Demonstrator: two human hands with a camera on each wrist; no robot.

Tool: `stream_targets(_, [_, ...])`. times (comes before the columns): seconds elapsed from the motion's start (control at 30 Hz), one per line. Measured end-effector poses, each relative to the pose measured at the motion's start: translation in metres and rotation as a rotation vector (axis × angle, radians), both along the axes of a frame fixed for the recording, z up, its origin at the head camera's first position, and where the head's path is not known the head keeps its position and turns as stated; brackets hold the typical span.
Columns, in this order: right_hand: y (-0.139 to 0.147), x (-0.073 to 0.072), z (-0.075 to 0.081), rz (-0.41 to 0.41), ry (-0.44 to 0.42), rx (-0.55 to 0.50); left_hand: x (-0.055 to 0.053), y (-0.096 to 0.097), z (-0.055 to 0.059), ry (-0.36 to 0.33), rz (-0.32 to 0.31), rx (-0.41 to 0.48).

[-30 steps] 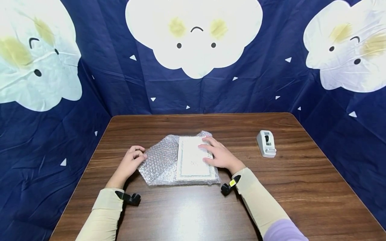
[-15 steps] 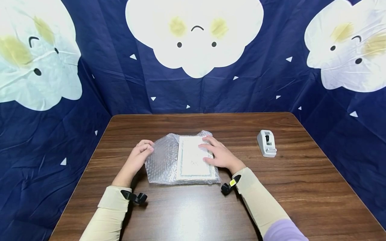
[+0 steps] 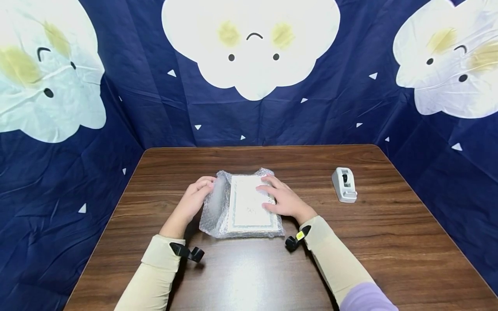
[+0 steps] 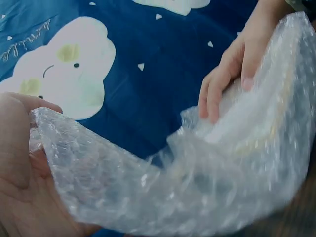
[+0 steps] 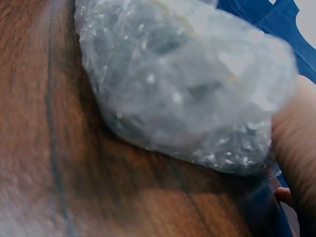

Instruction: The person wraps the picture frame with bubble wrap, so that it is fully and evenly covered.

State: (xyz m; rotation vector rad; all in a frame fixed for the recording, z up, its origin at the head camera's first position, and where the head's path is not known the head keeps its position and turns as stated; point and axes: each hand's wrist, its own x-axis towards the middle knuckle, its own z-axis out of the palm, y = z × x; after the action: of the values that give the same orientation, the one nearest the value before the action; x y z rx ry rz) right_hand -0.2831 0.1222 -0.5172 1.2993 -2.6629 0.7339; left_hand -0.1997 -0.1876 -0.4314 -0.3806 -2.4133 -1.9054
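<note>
A flat white rectangle with a silvery patterned border [image 3: 249, 211] lies on a sheet of bubble wrap [image 3: 212, 218] in the middle of the table. My left hand [image 3: 191, 201] pinches the sheet's left edge between thumb and fingers. That flap stands raised off the table and bends toward the white piece; in the left wrist view the bubble wrap [image 4: 128, 192] hangs from the hand's grip. My right hand [image 3: 285, 202] rests on the right part of the white piece, fingers spread. The right wrist view has crumpled bubble wrap [image 5: 163, 94] along the near side, blurred.
A white tape dispenser [image 3: 344, 185] stands on the brown wooden table [image 3: 233, 276], to the right of my right hand. Dark blue cloth with clouds [image 3: 250, 52] encloses the table's back and sides.
My left hand has moved right and slightly up, lifting the bubble wrap's left edge and drawing it toward the white piece. The right hand has kept its place.
</note>
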Motion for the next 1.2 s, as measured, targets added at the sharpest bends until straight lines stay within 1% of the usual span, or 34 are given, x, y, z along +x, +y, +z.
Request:
stream_targets(0.07, [0.000, 0.000, -0.001, -0.002, 0.003, 0.003, 0.002, 0.007, 0.006, -0.013, -0.010, 0.008])
stream_targets(0.13, [0.000, -0.001, -0.001, -0.001, 0.003, 0.000, 0.001, 0.013, 0.008, -0.026, -0.020, 0.019])
stream_targets(0.23, [0.000, -0.001, -0.001, 0.002, 0.009, 0.000, -0.005, 0.021, 0.001, -0.047, -0.034, 0.052])
stream_targets(0.33, [0.000, -0.002, -0.001, 0.007, 0.011, -0.004, -0.008, 0.029, -0.006, -0.058, -0.038, 0.056])
stream_targets(0.5, [0.001, -0.002, -0.001, 0.007, 0.016, -0.002, -0.010, 0.046, -0.010, -0.089, -0.033, 0.052])
stream_targets(0.57, [0.001, -0.001, -0.001, 0.006, 0.014, -0.002, -0.010, 0.052, -0.011, -0.089, -0.028, 0.037])
stream_targets(0.7, [0.000, -0.001, 0.000, 0.006, 0.014, -0.006, -0.010, 0.062, -0.013, -0.050, -0.027, -0.047])
stream_targets(0.8, [0.000, -0.001, 0.000, 0.009, 0.021, -0.008, -0.009, 0.068, -0.015, 0.021, -0.027, -0.140])
stream_targets(0.93, [0.000, -0.002, 0.000, 0.011, 0.028, -0.006, -0.008, 0.079, -0.018, 0.100, -0.023, -0.241])
stream_targets(1.07, [-0.001, -0.002, 0.000, 0.014, 0.033, -0.008, -0.006, 0.090, -0.024, 0.150, -0.021, -0.333])
stream_targets(1.13, [-0.001, -0.002, 0.000, 0.016, 0.036, -0.009, -0.007, 0.094, -0.029, 0.168, -0.010, -0.408])
stream_targets(1.2, [-0.001, -0.002, 0.000, 0.017, 0.037, -0.008, -0.007, 0.098, -0.033, 0.174, -0.007, -0.462])
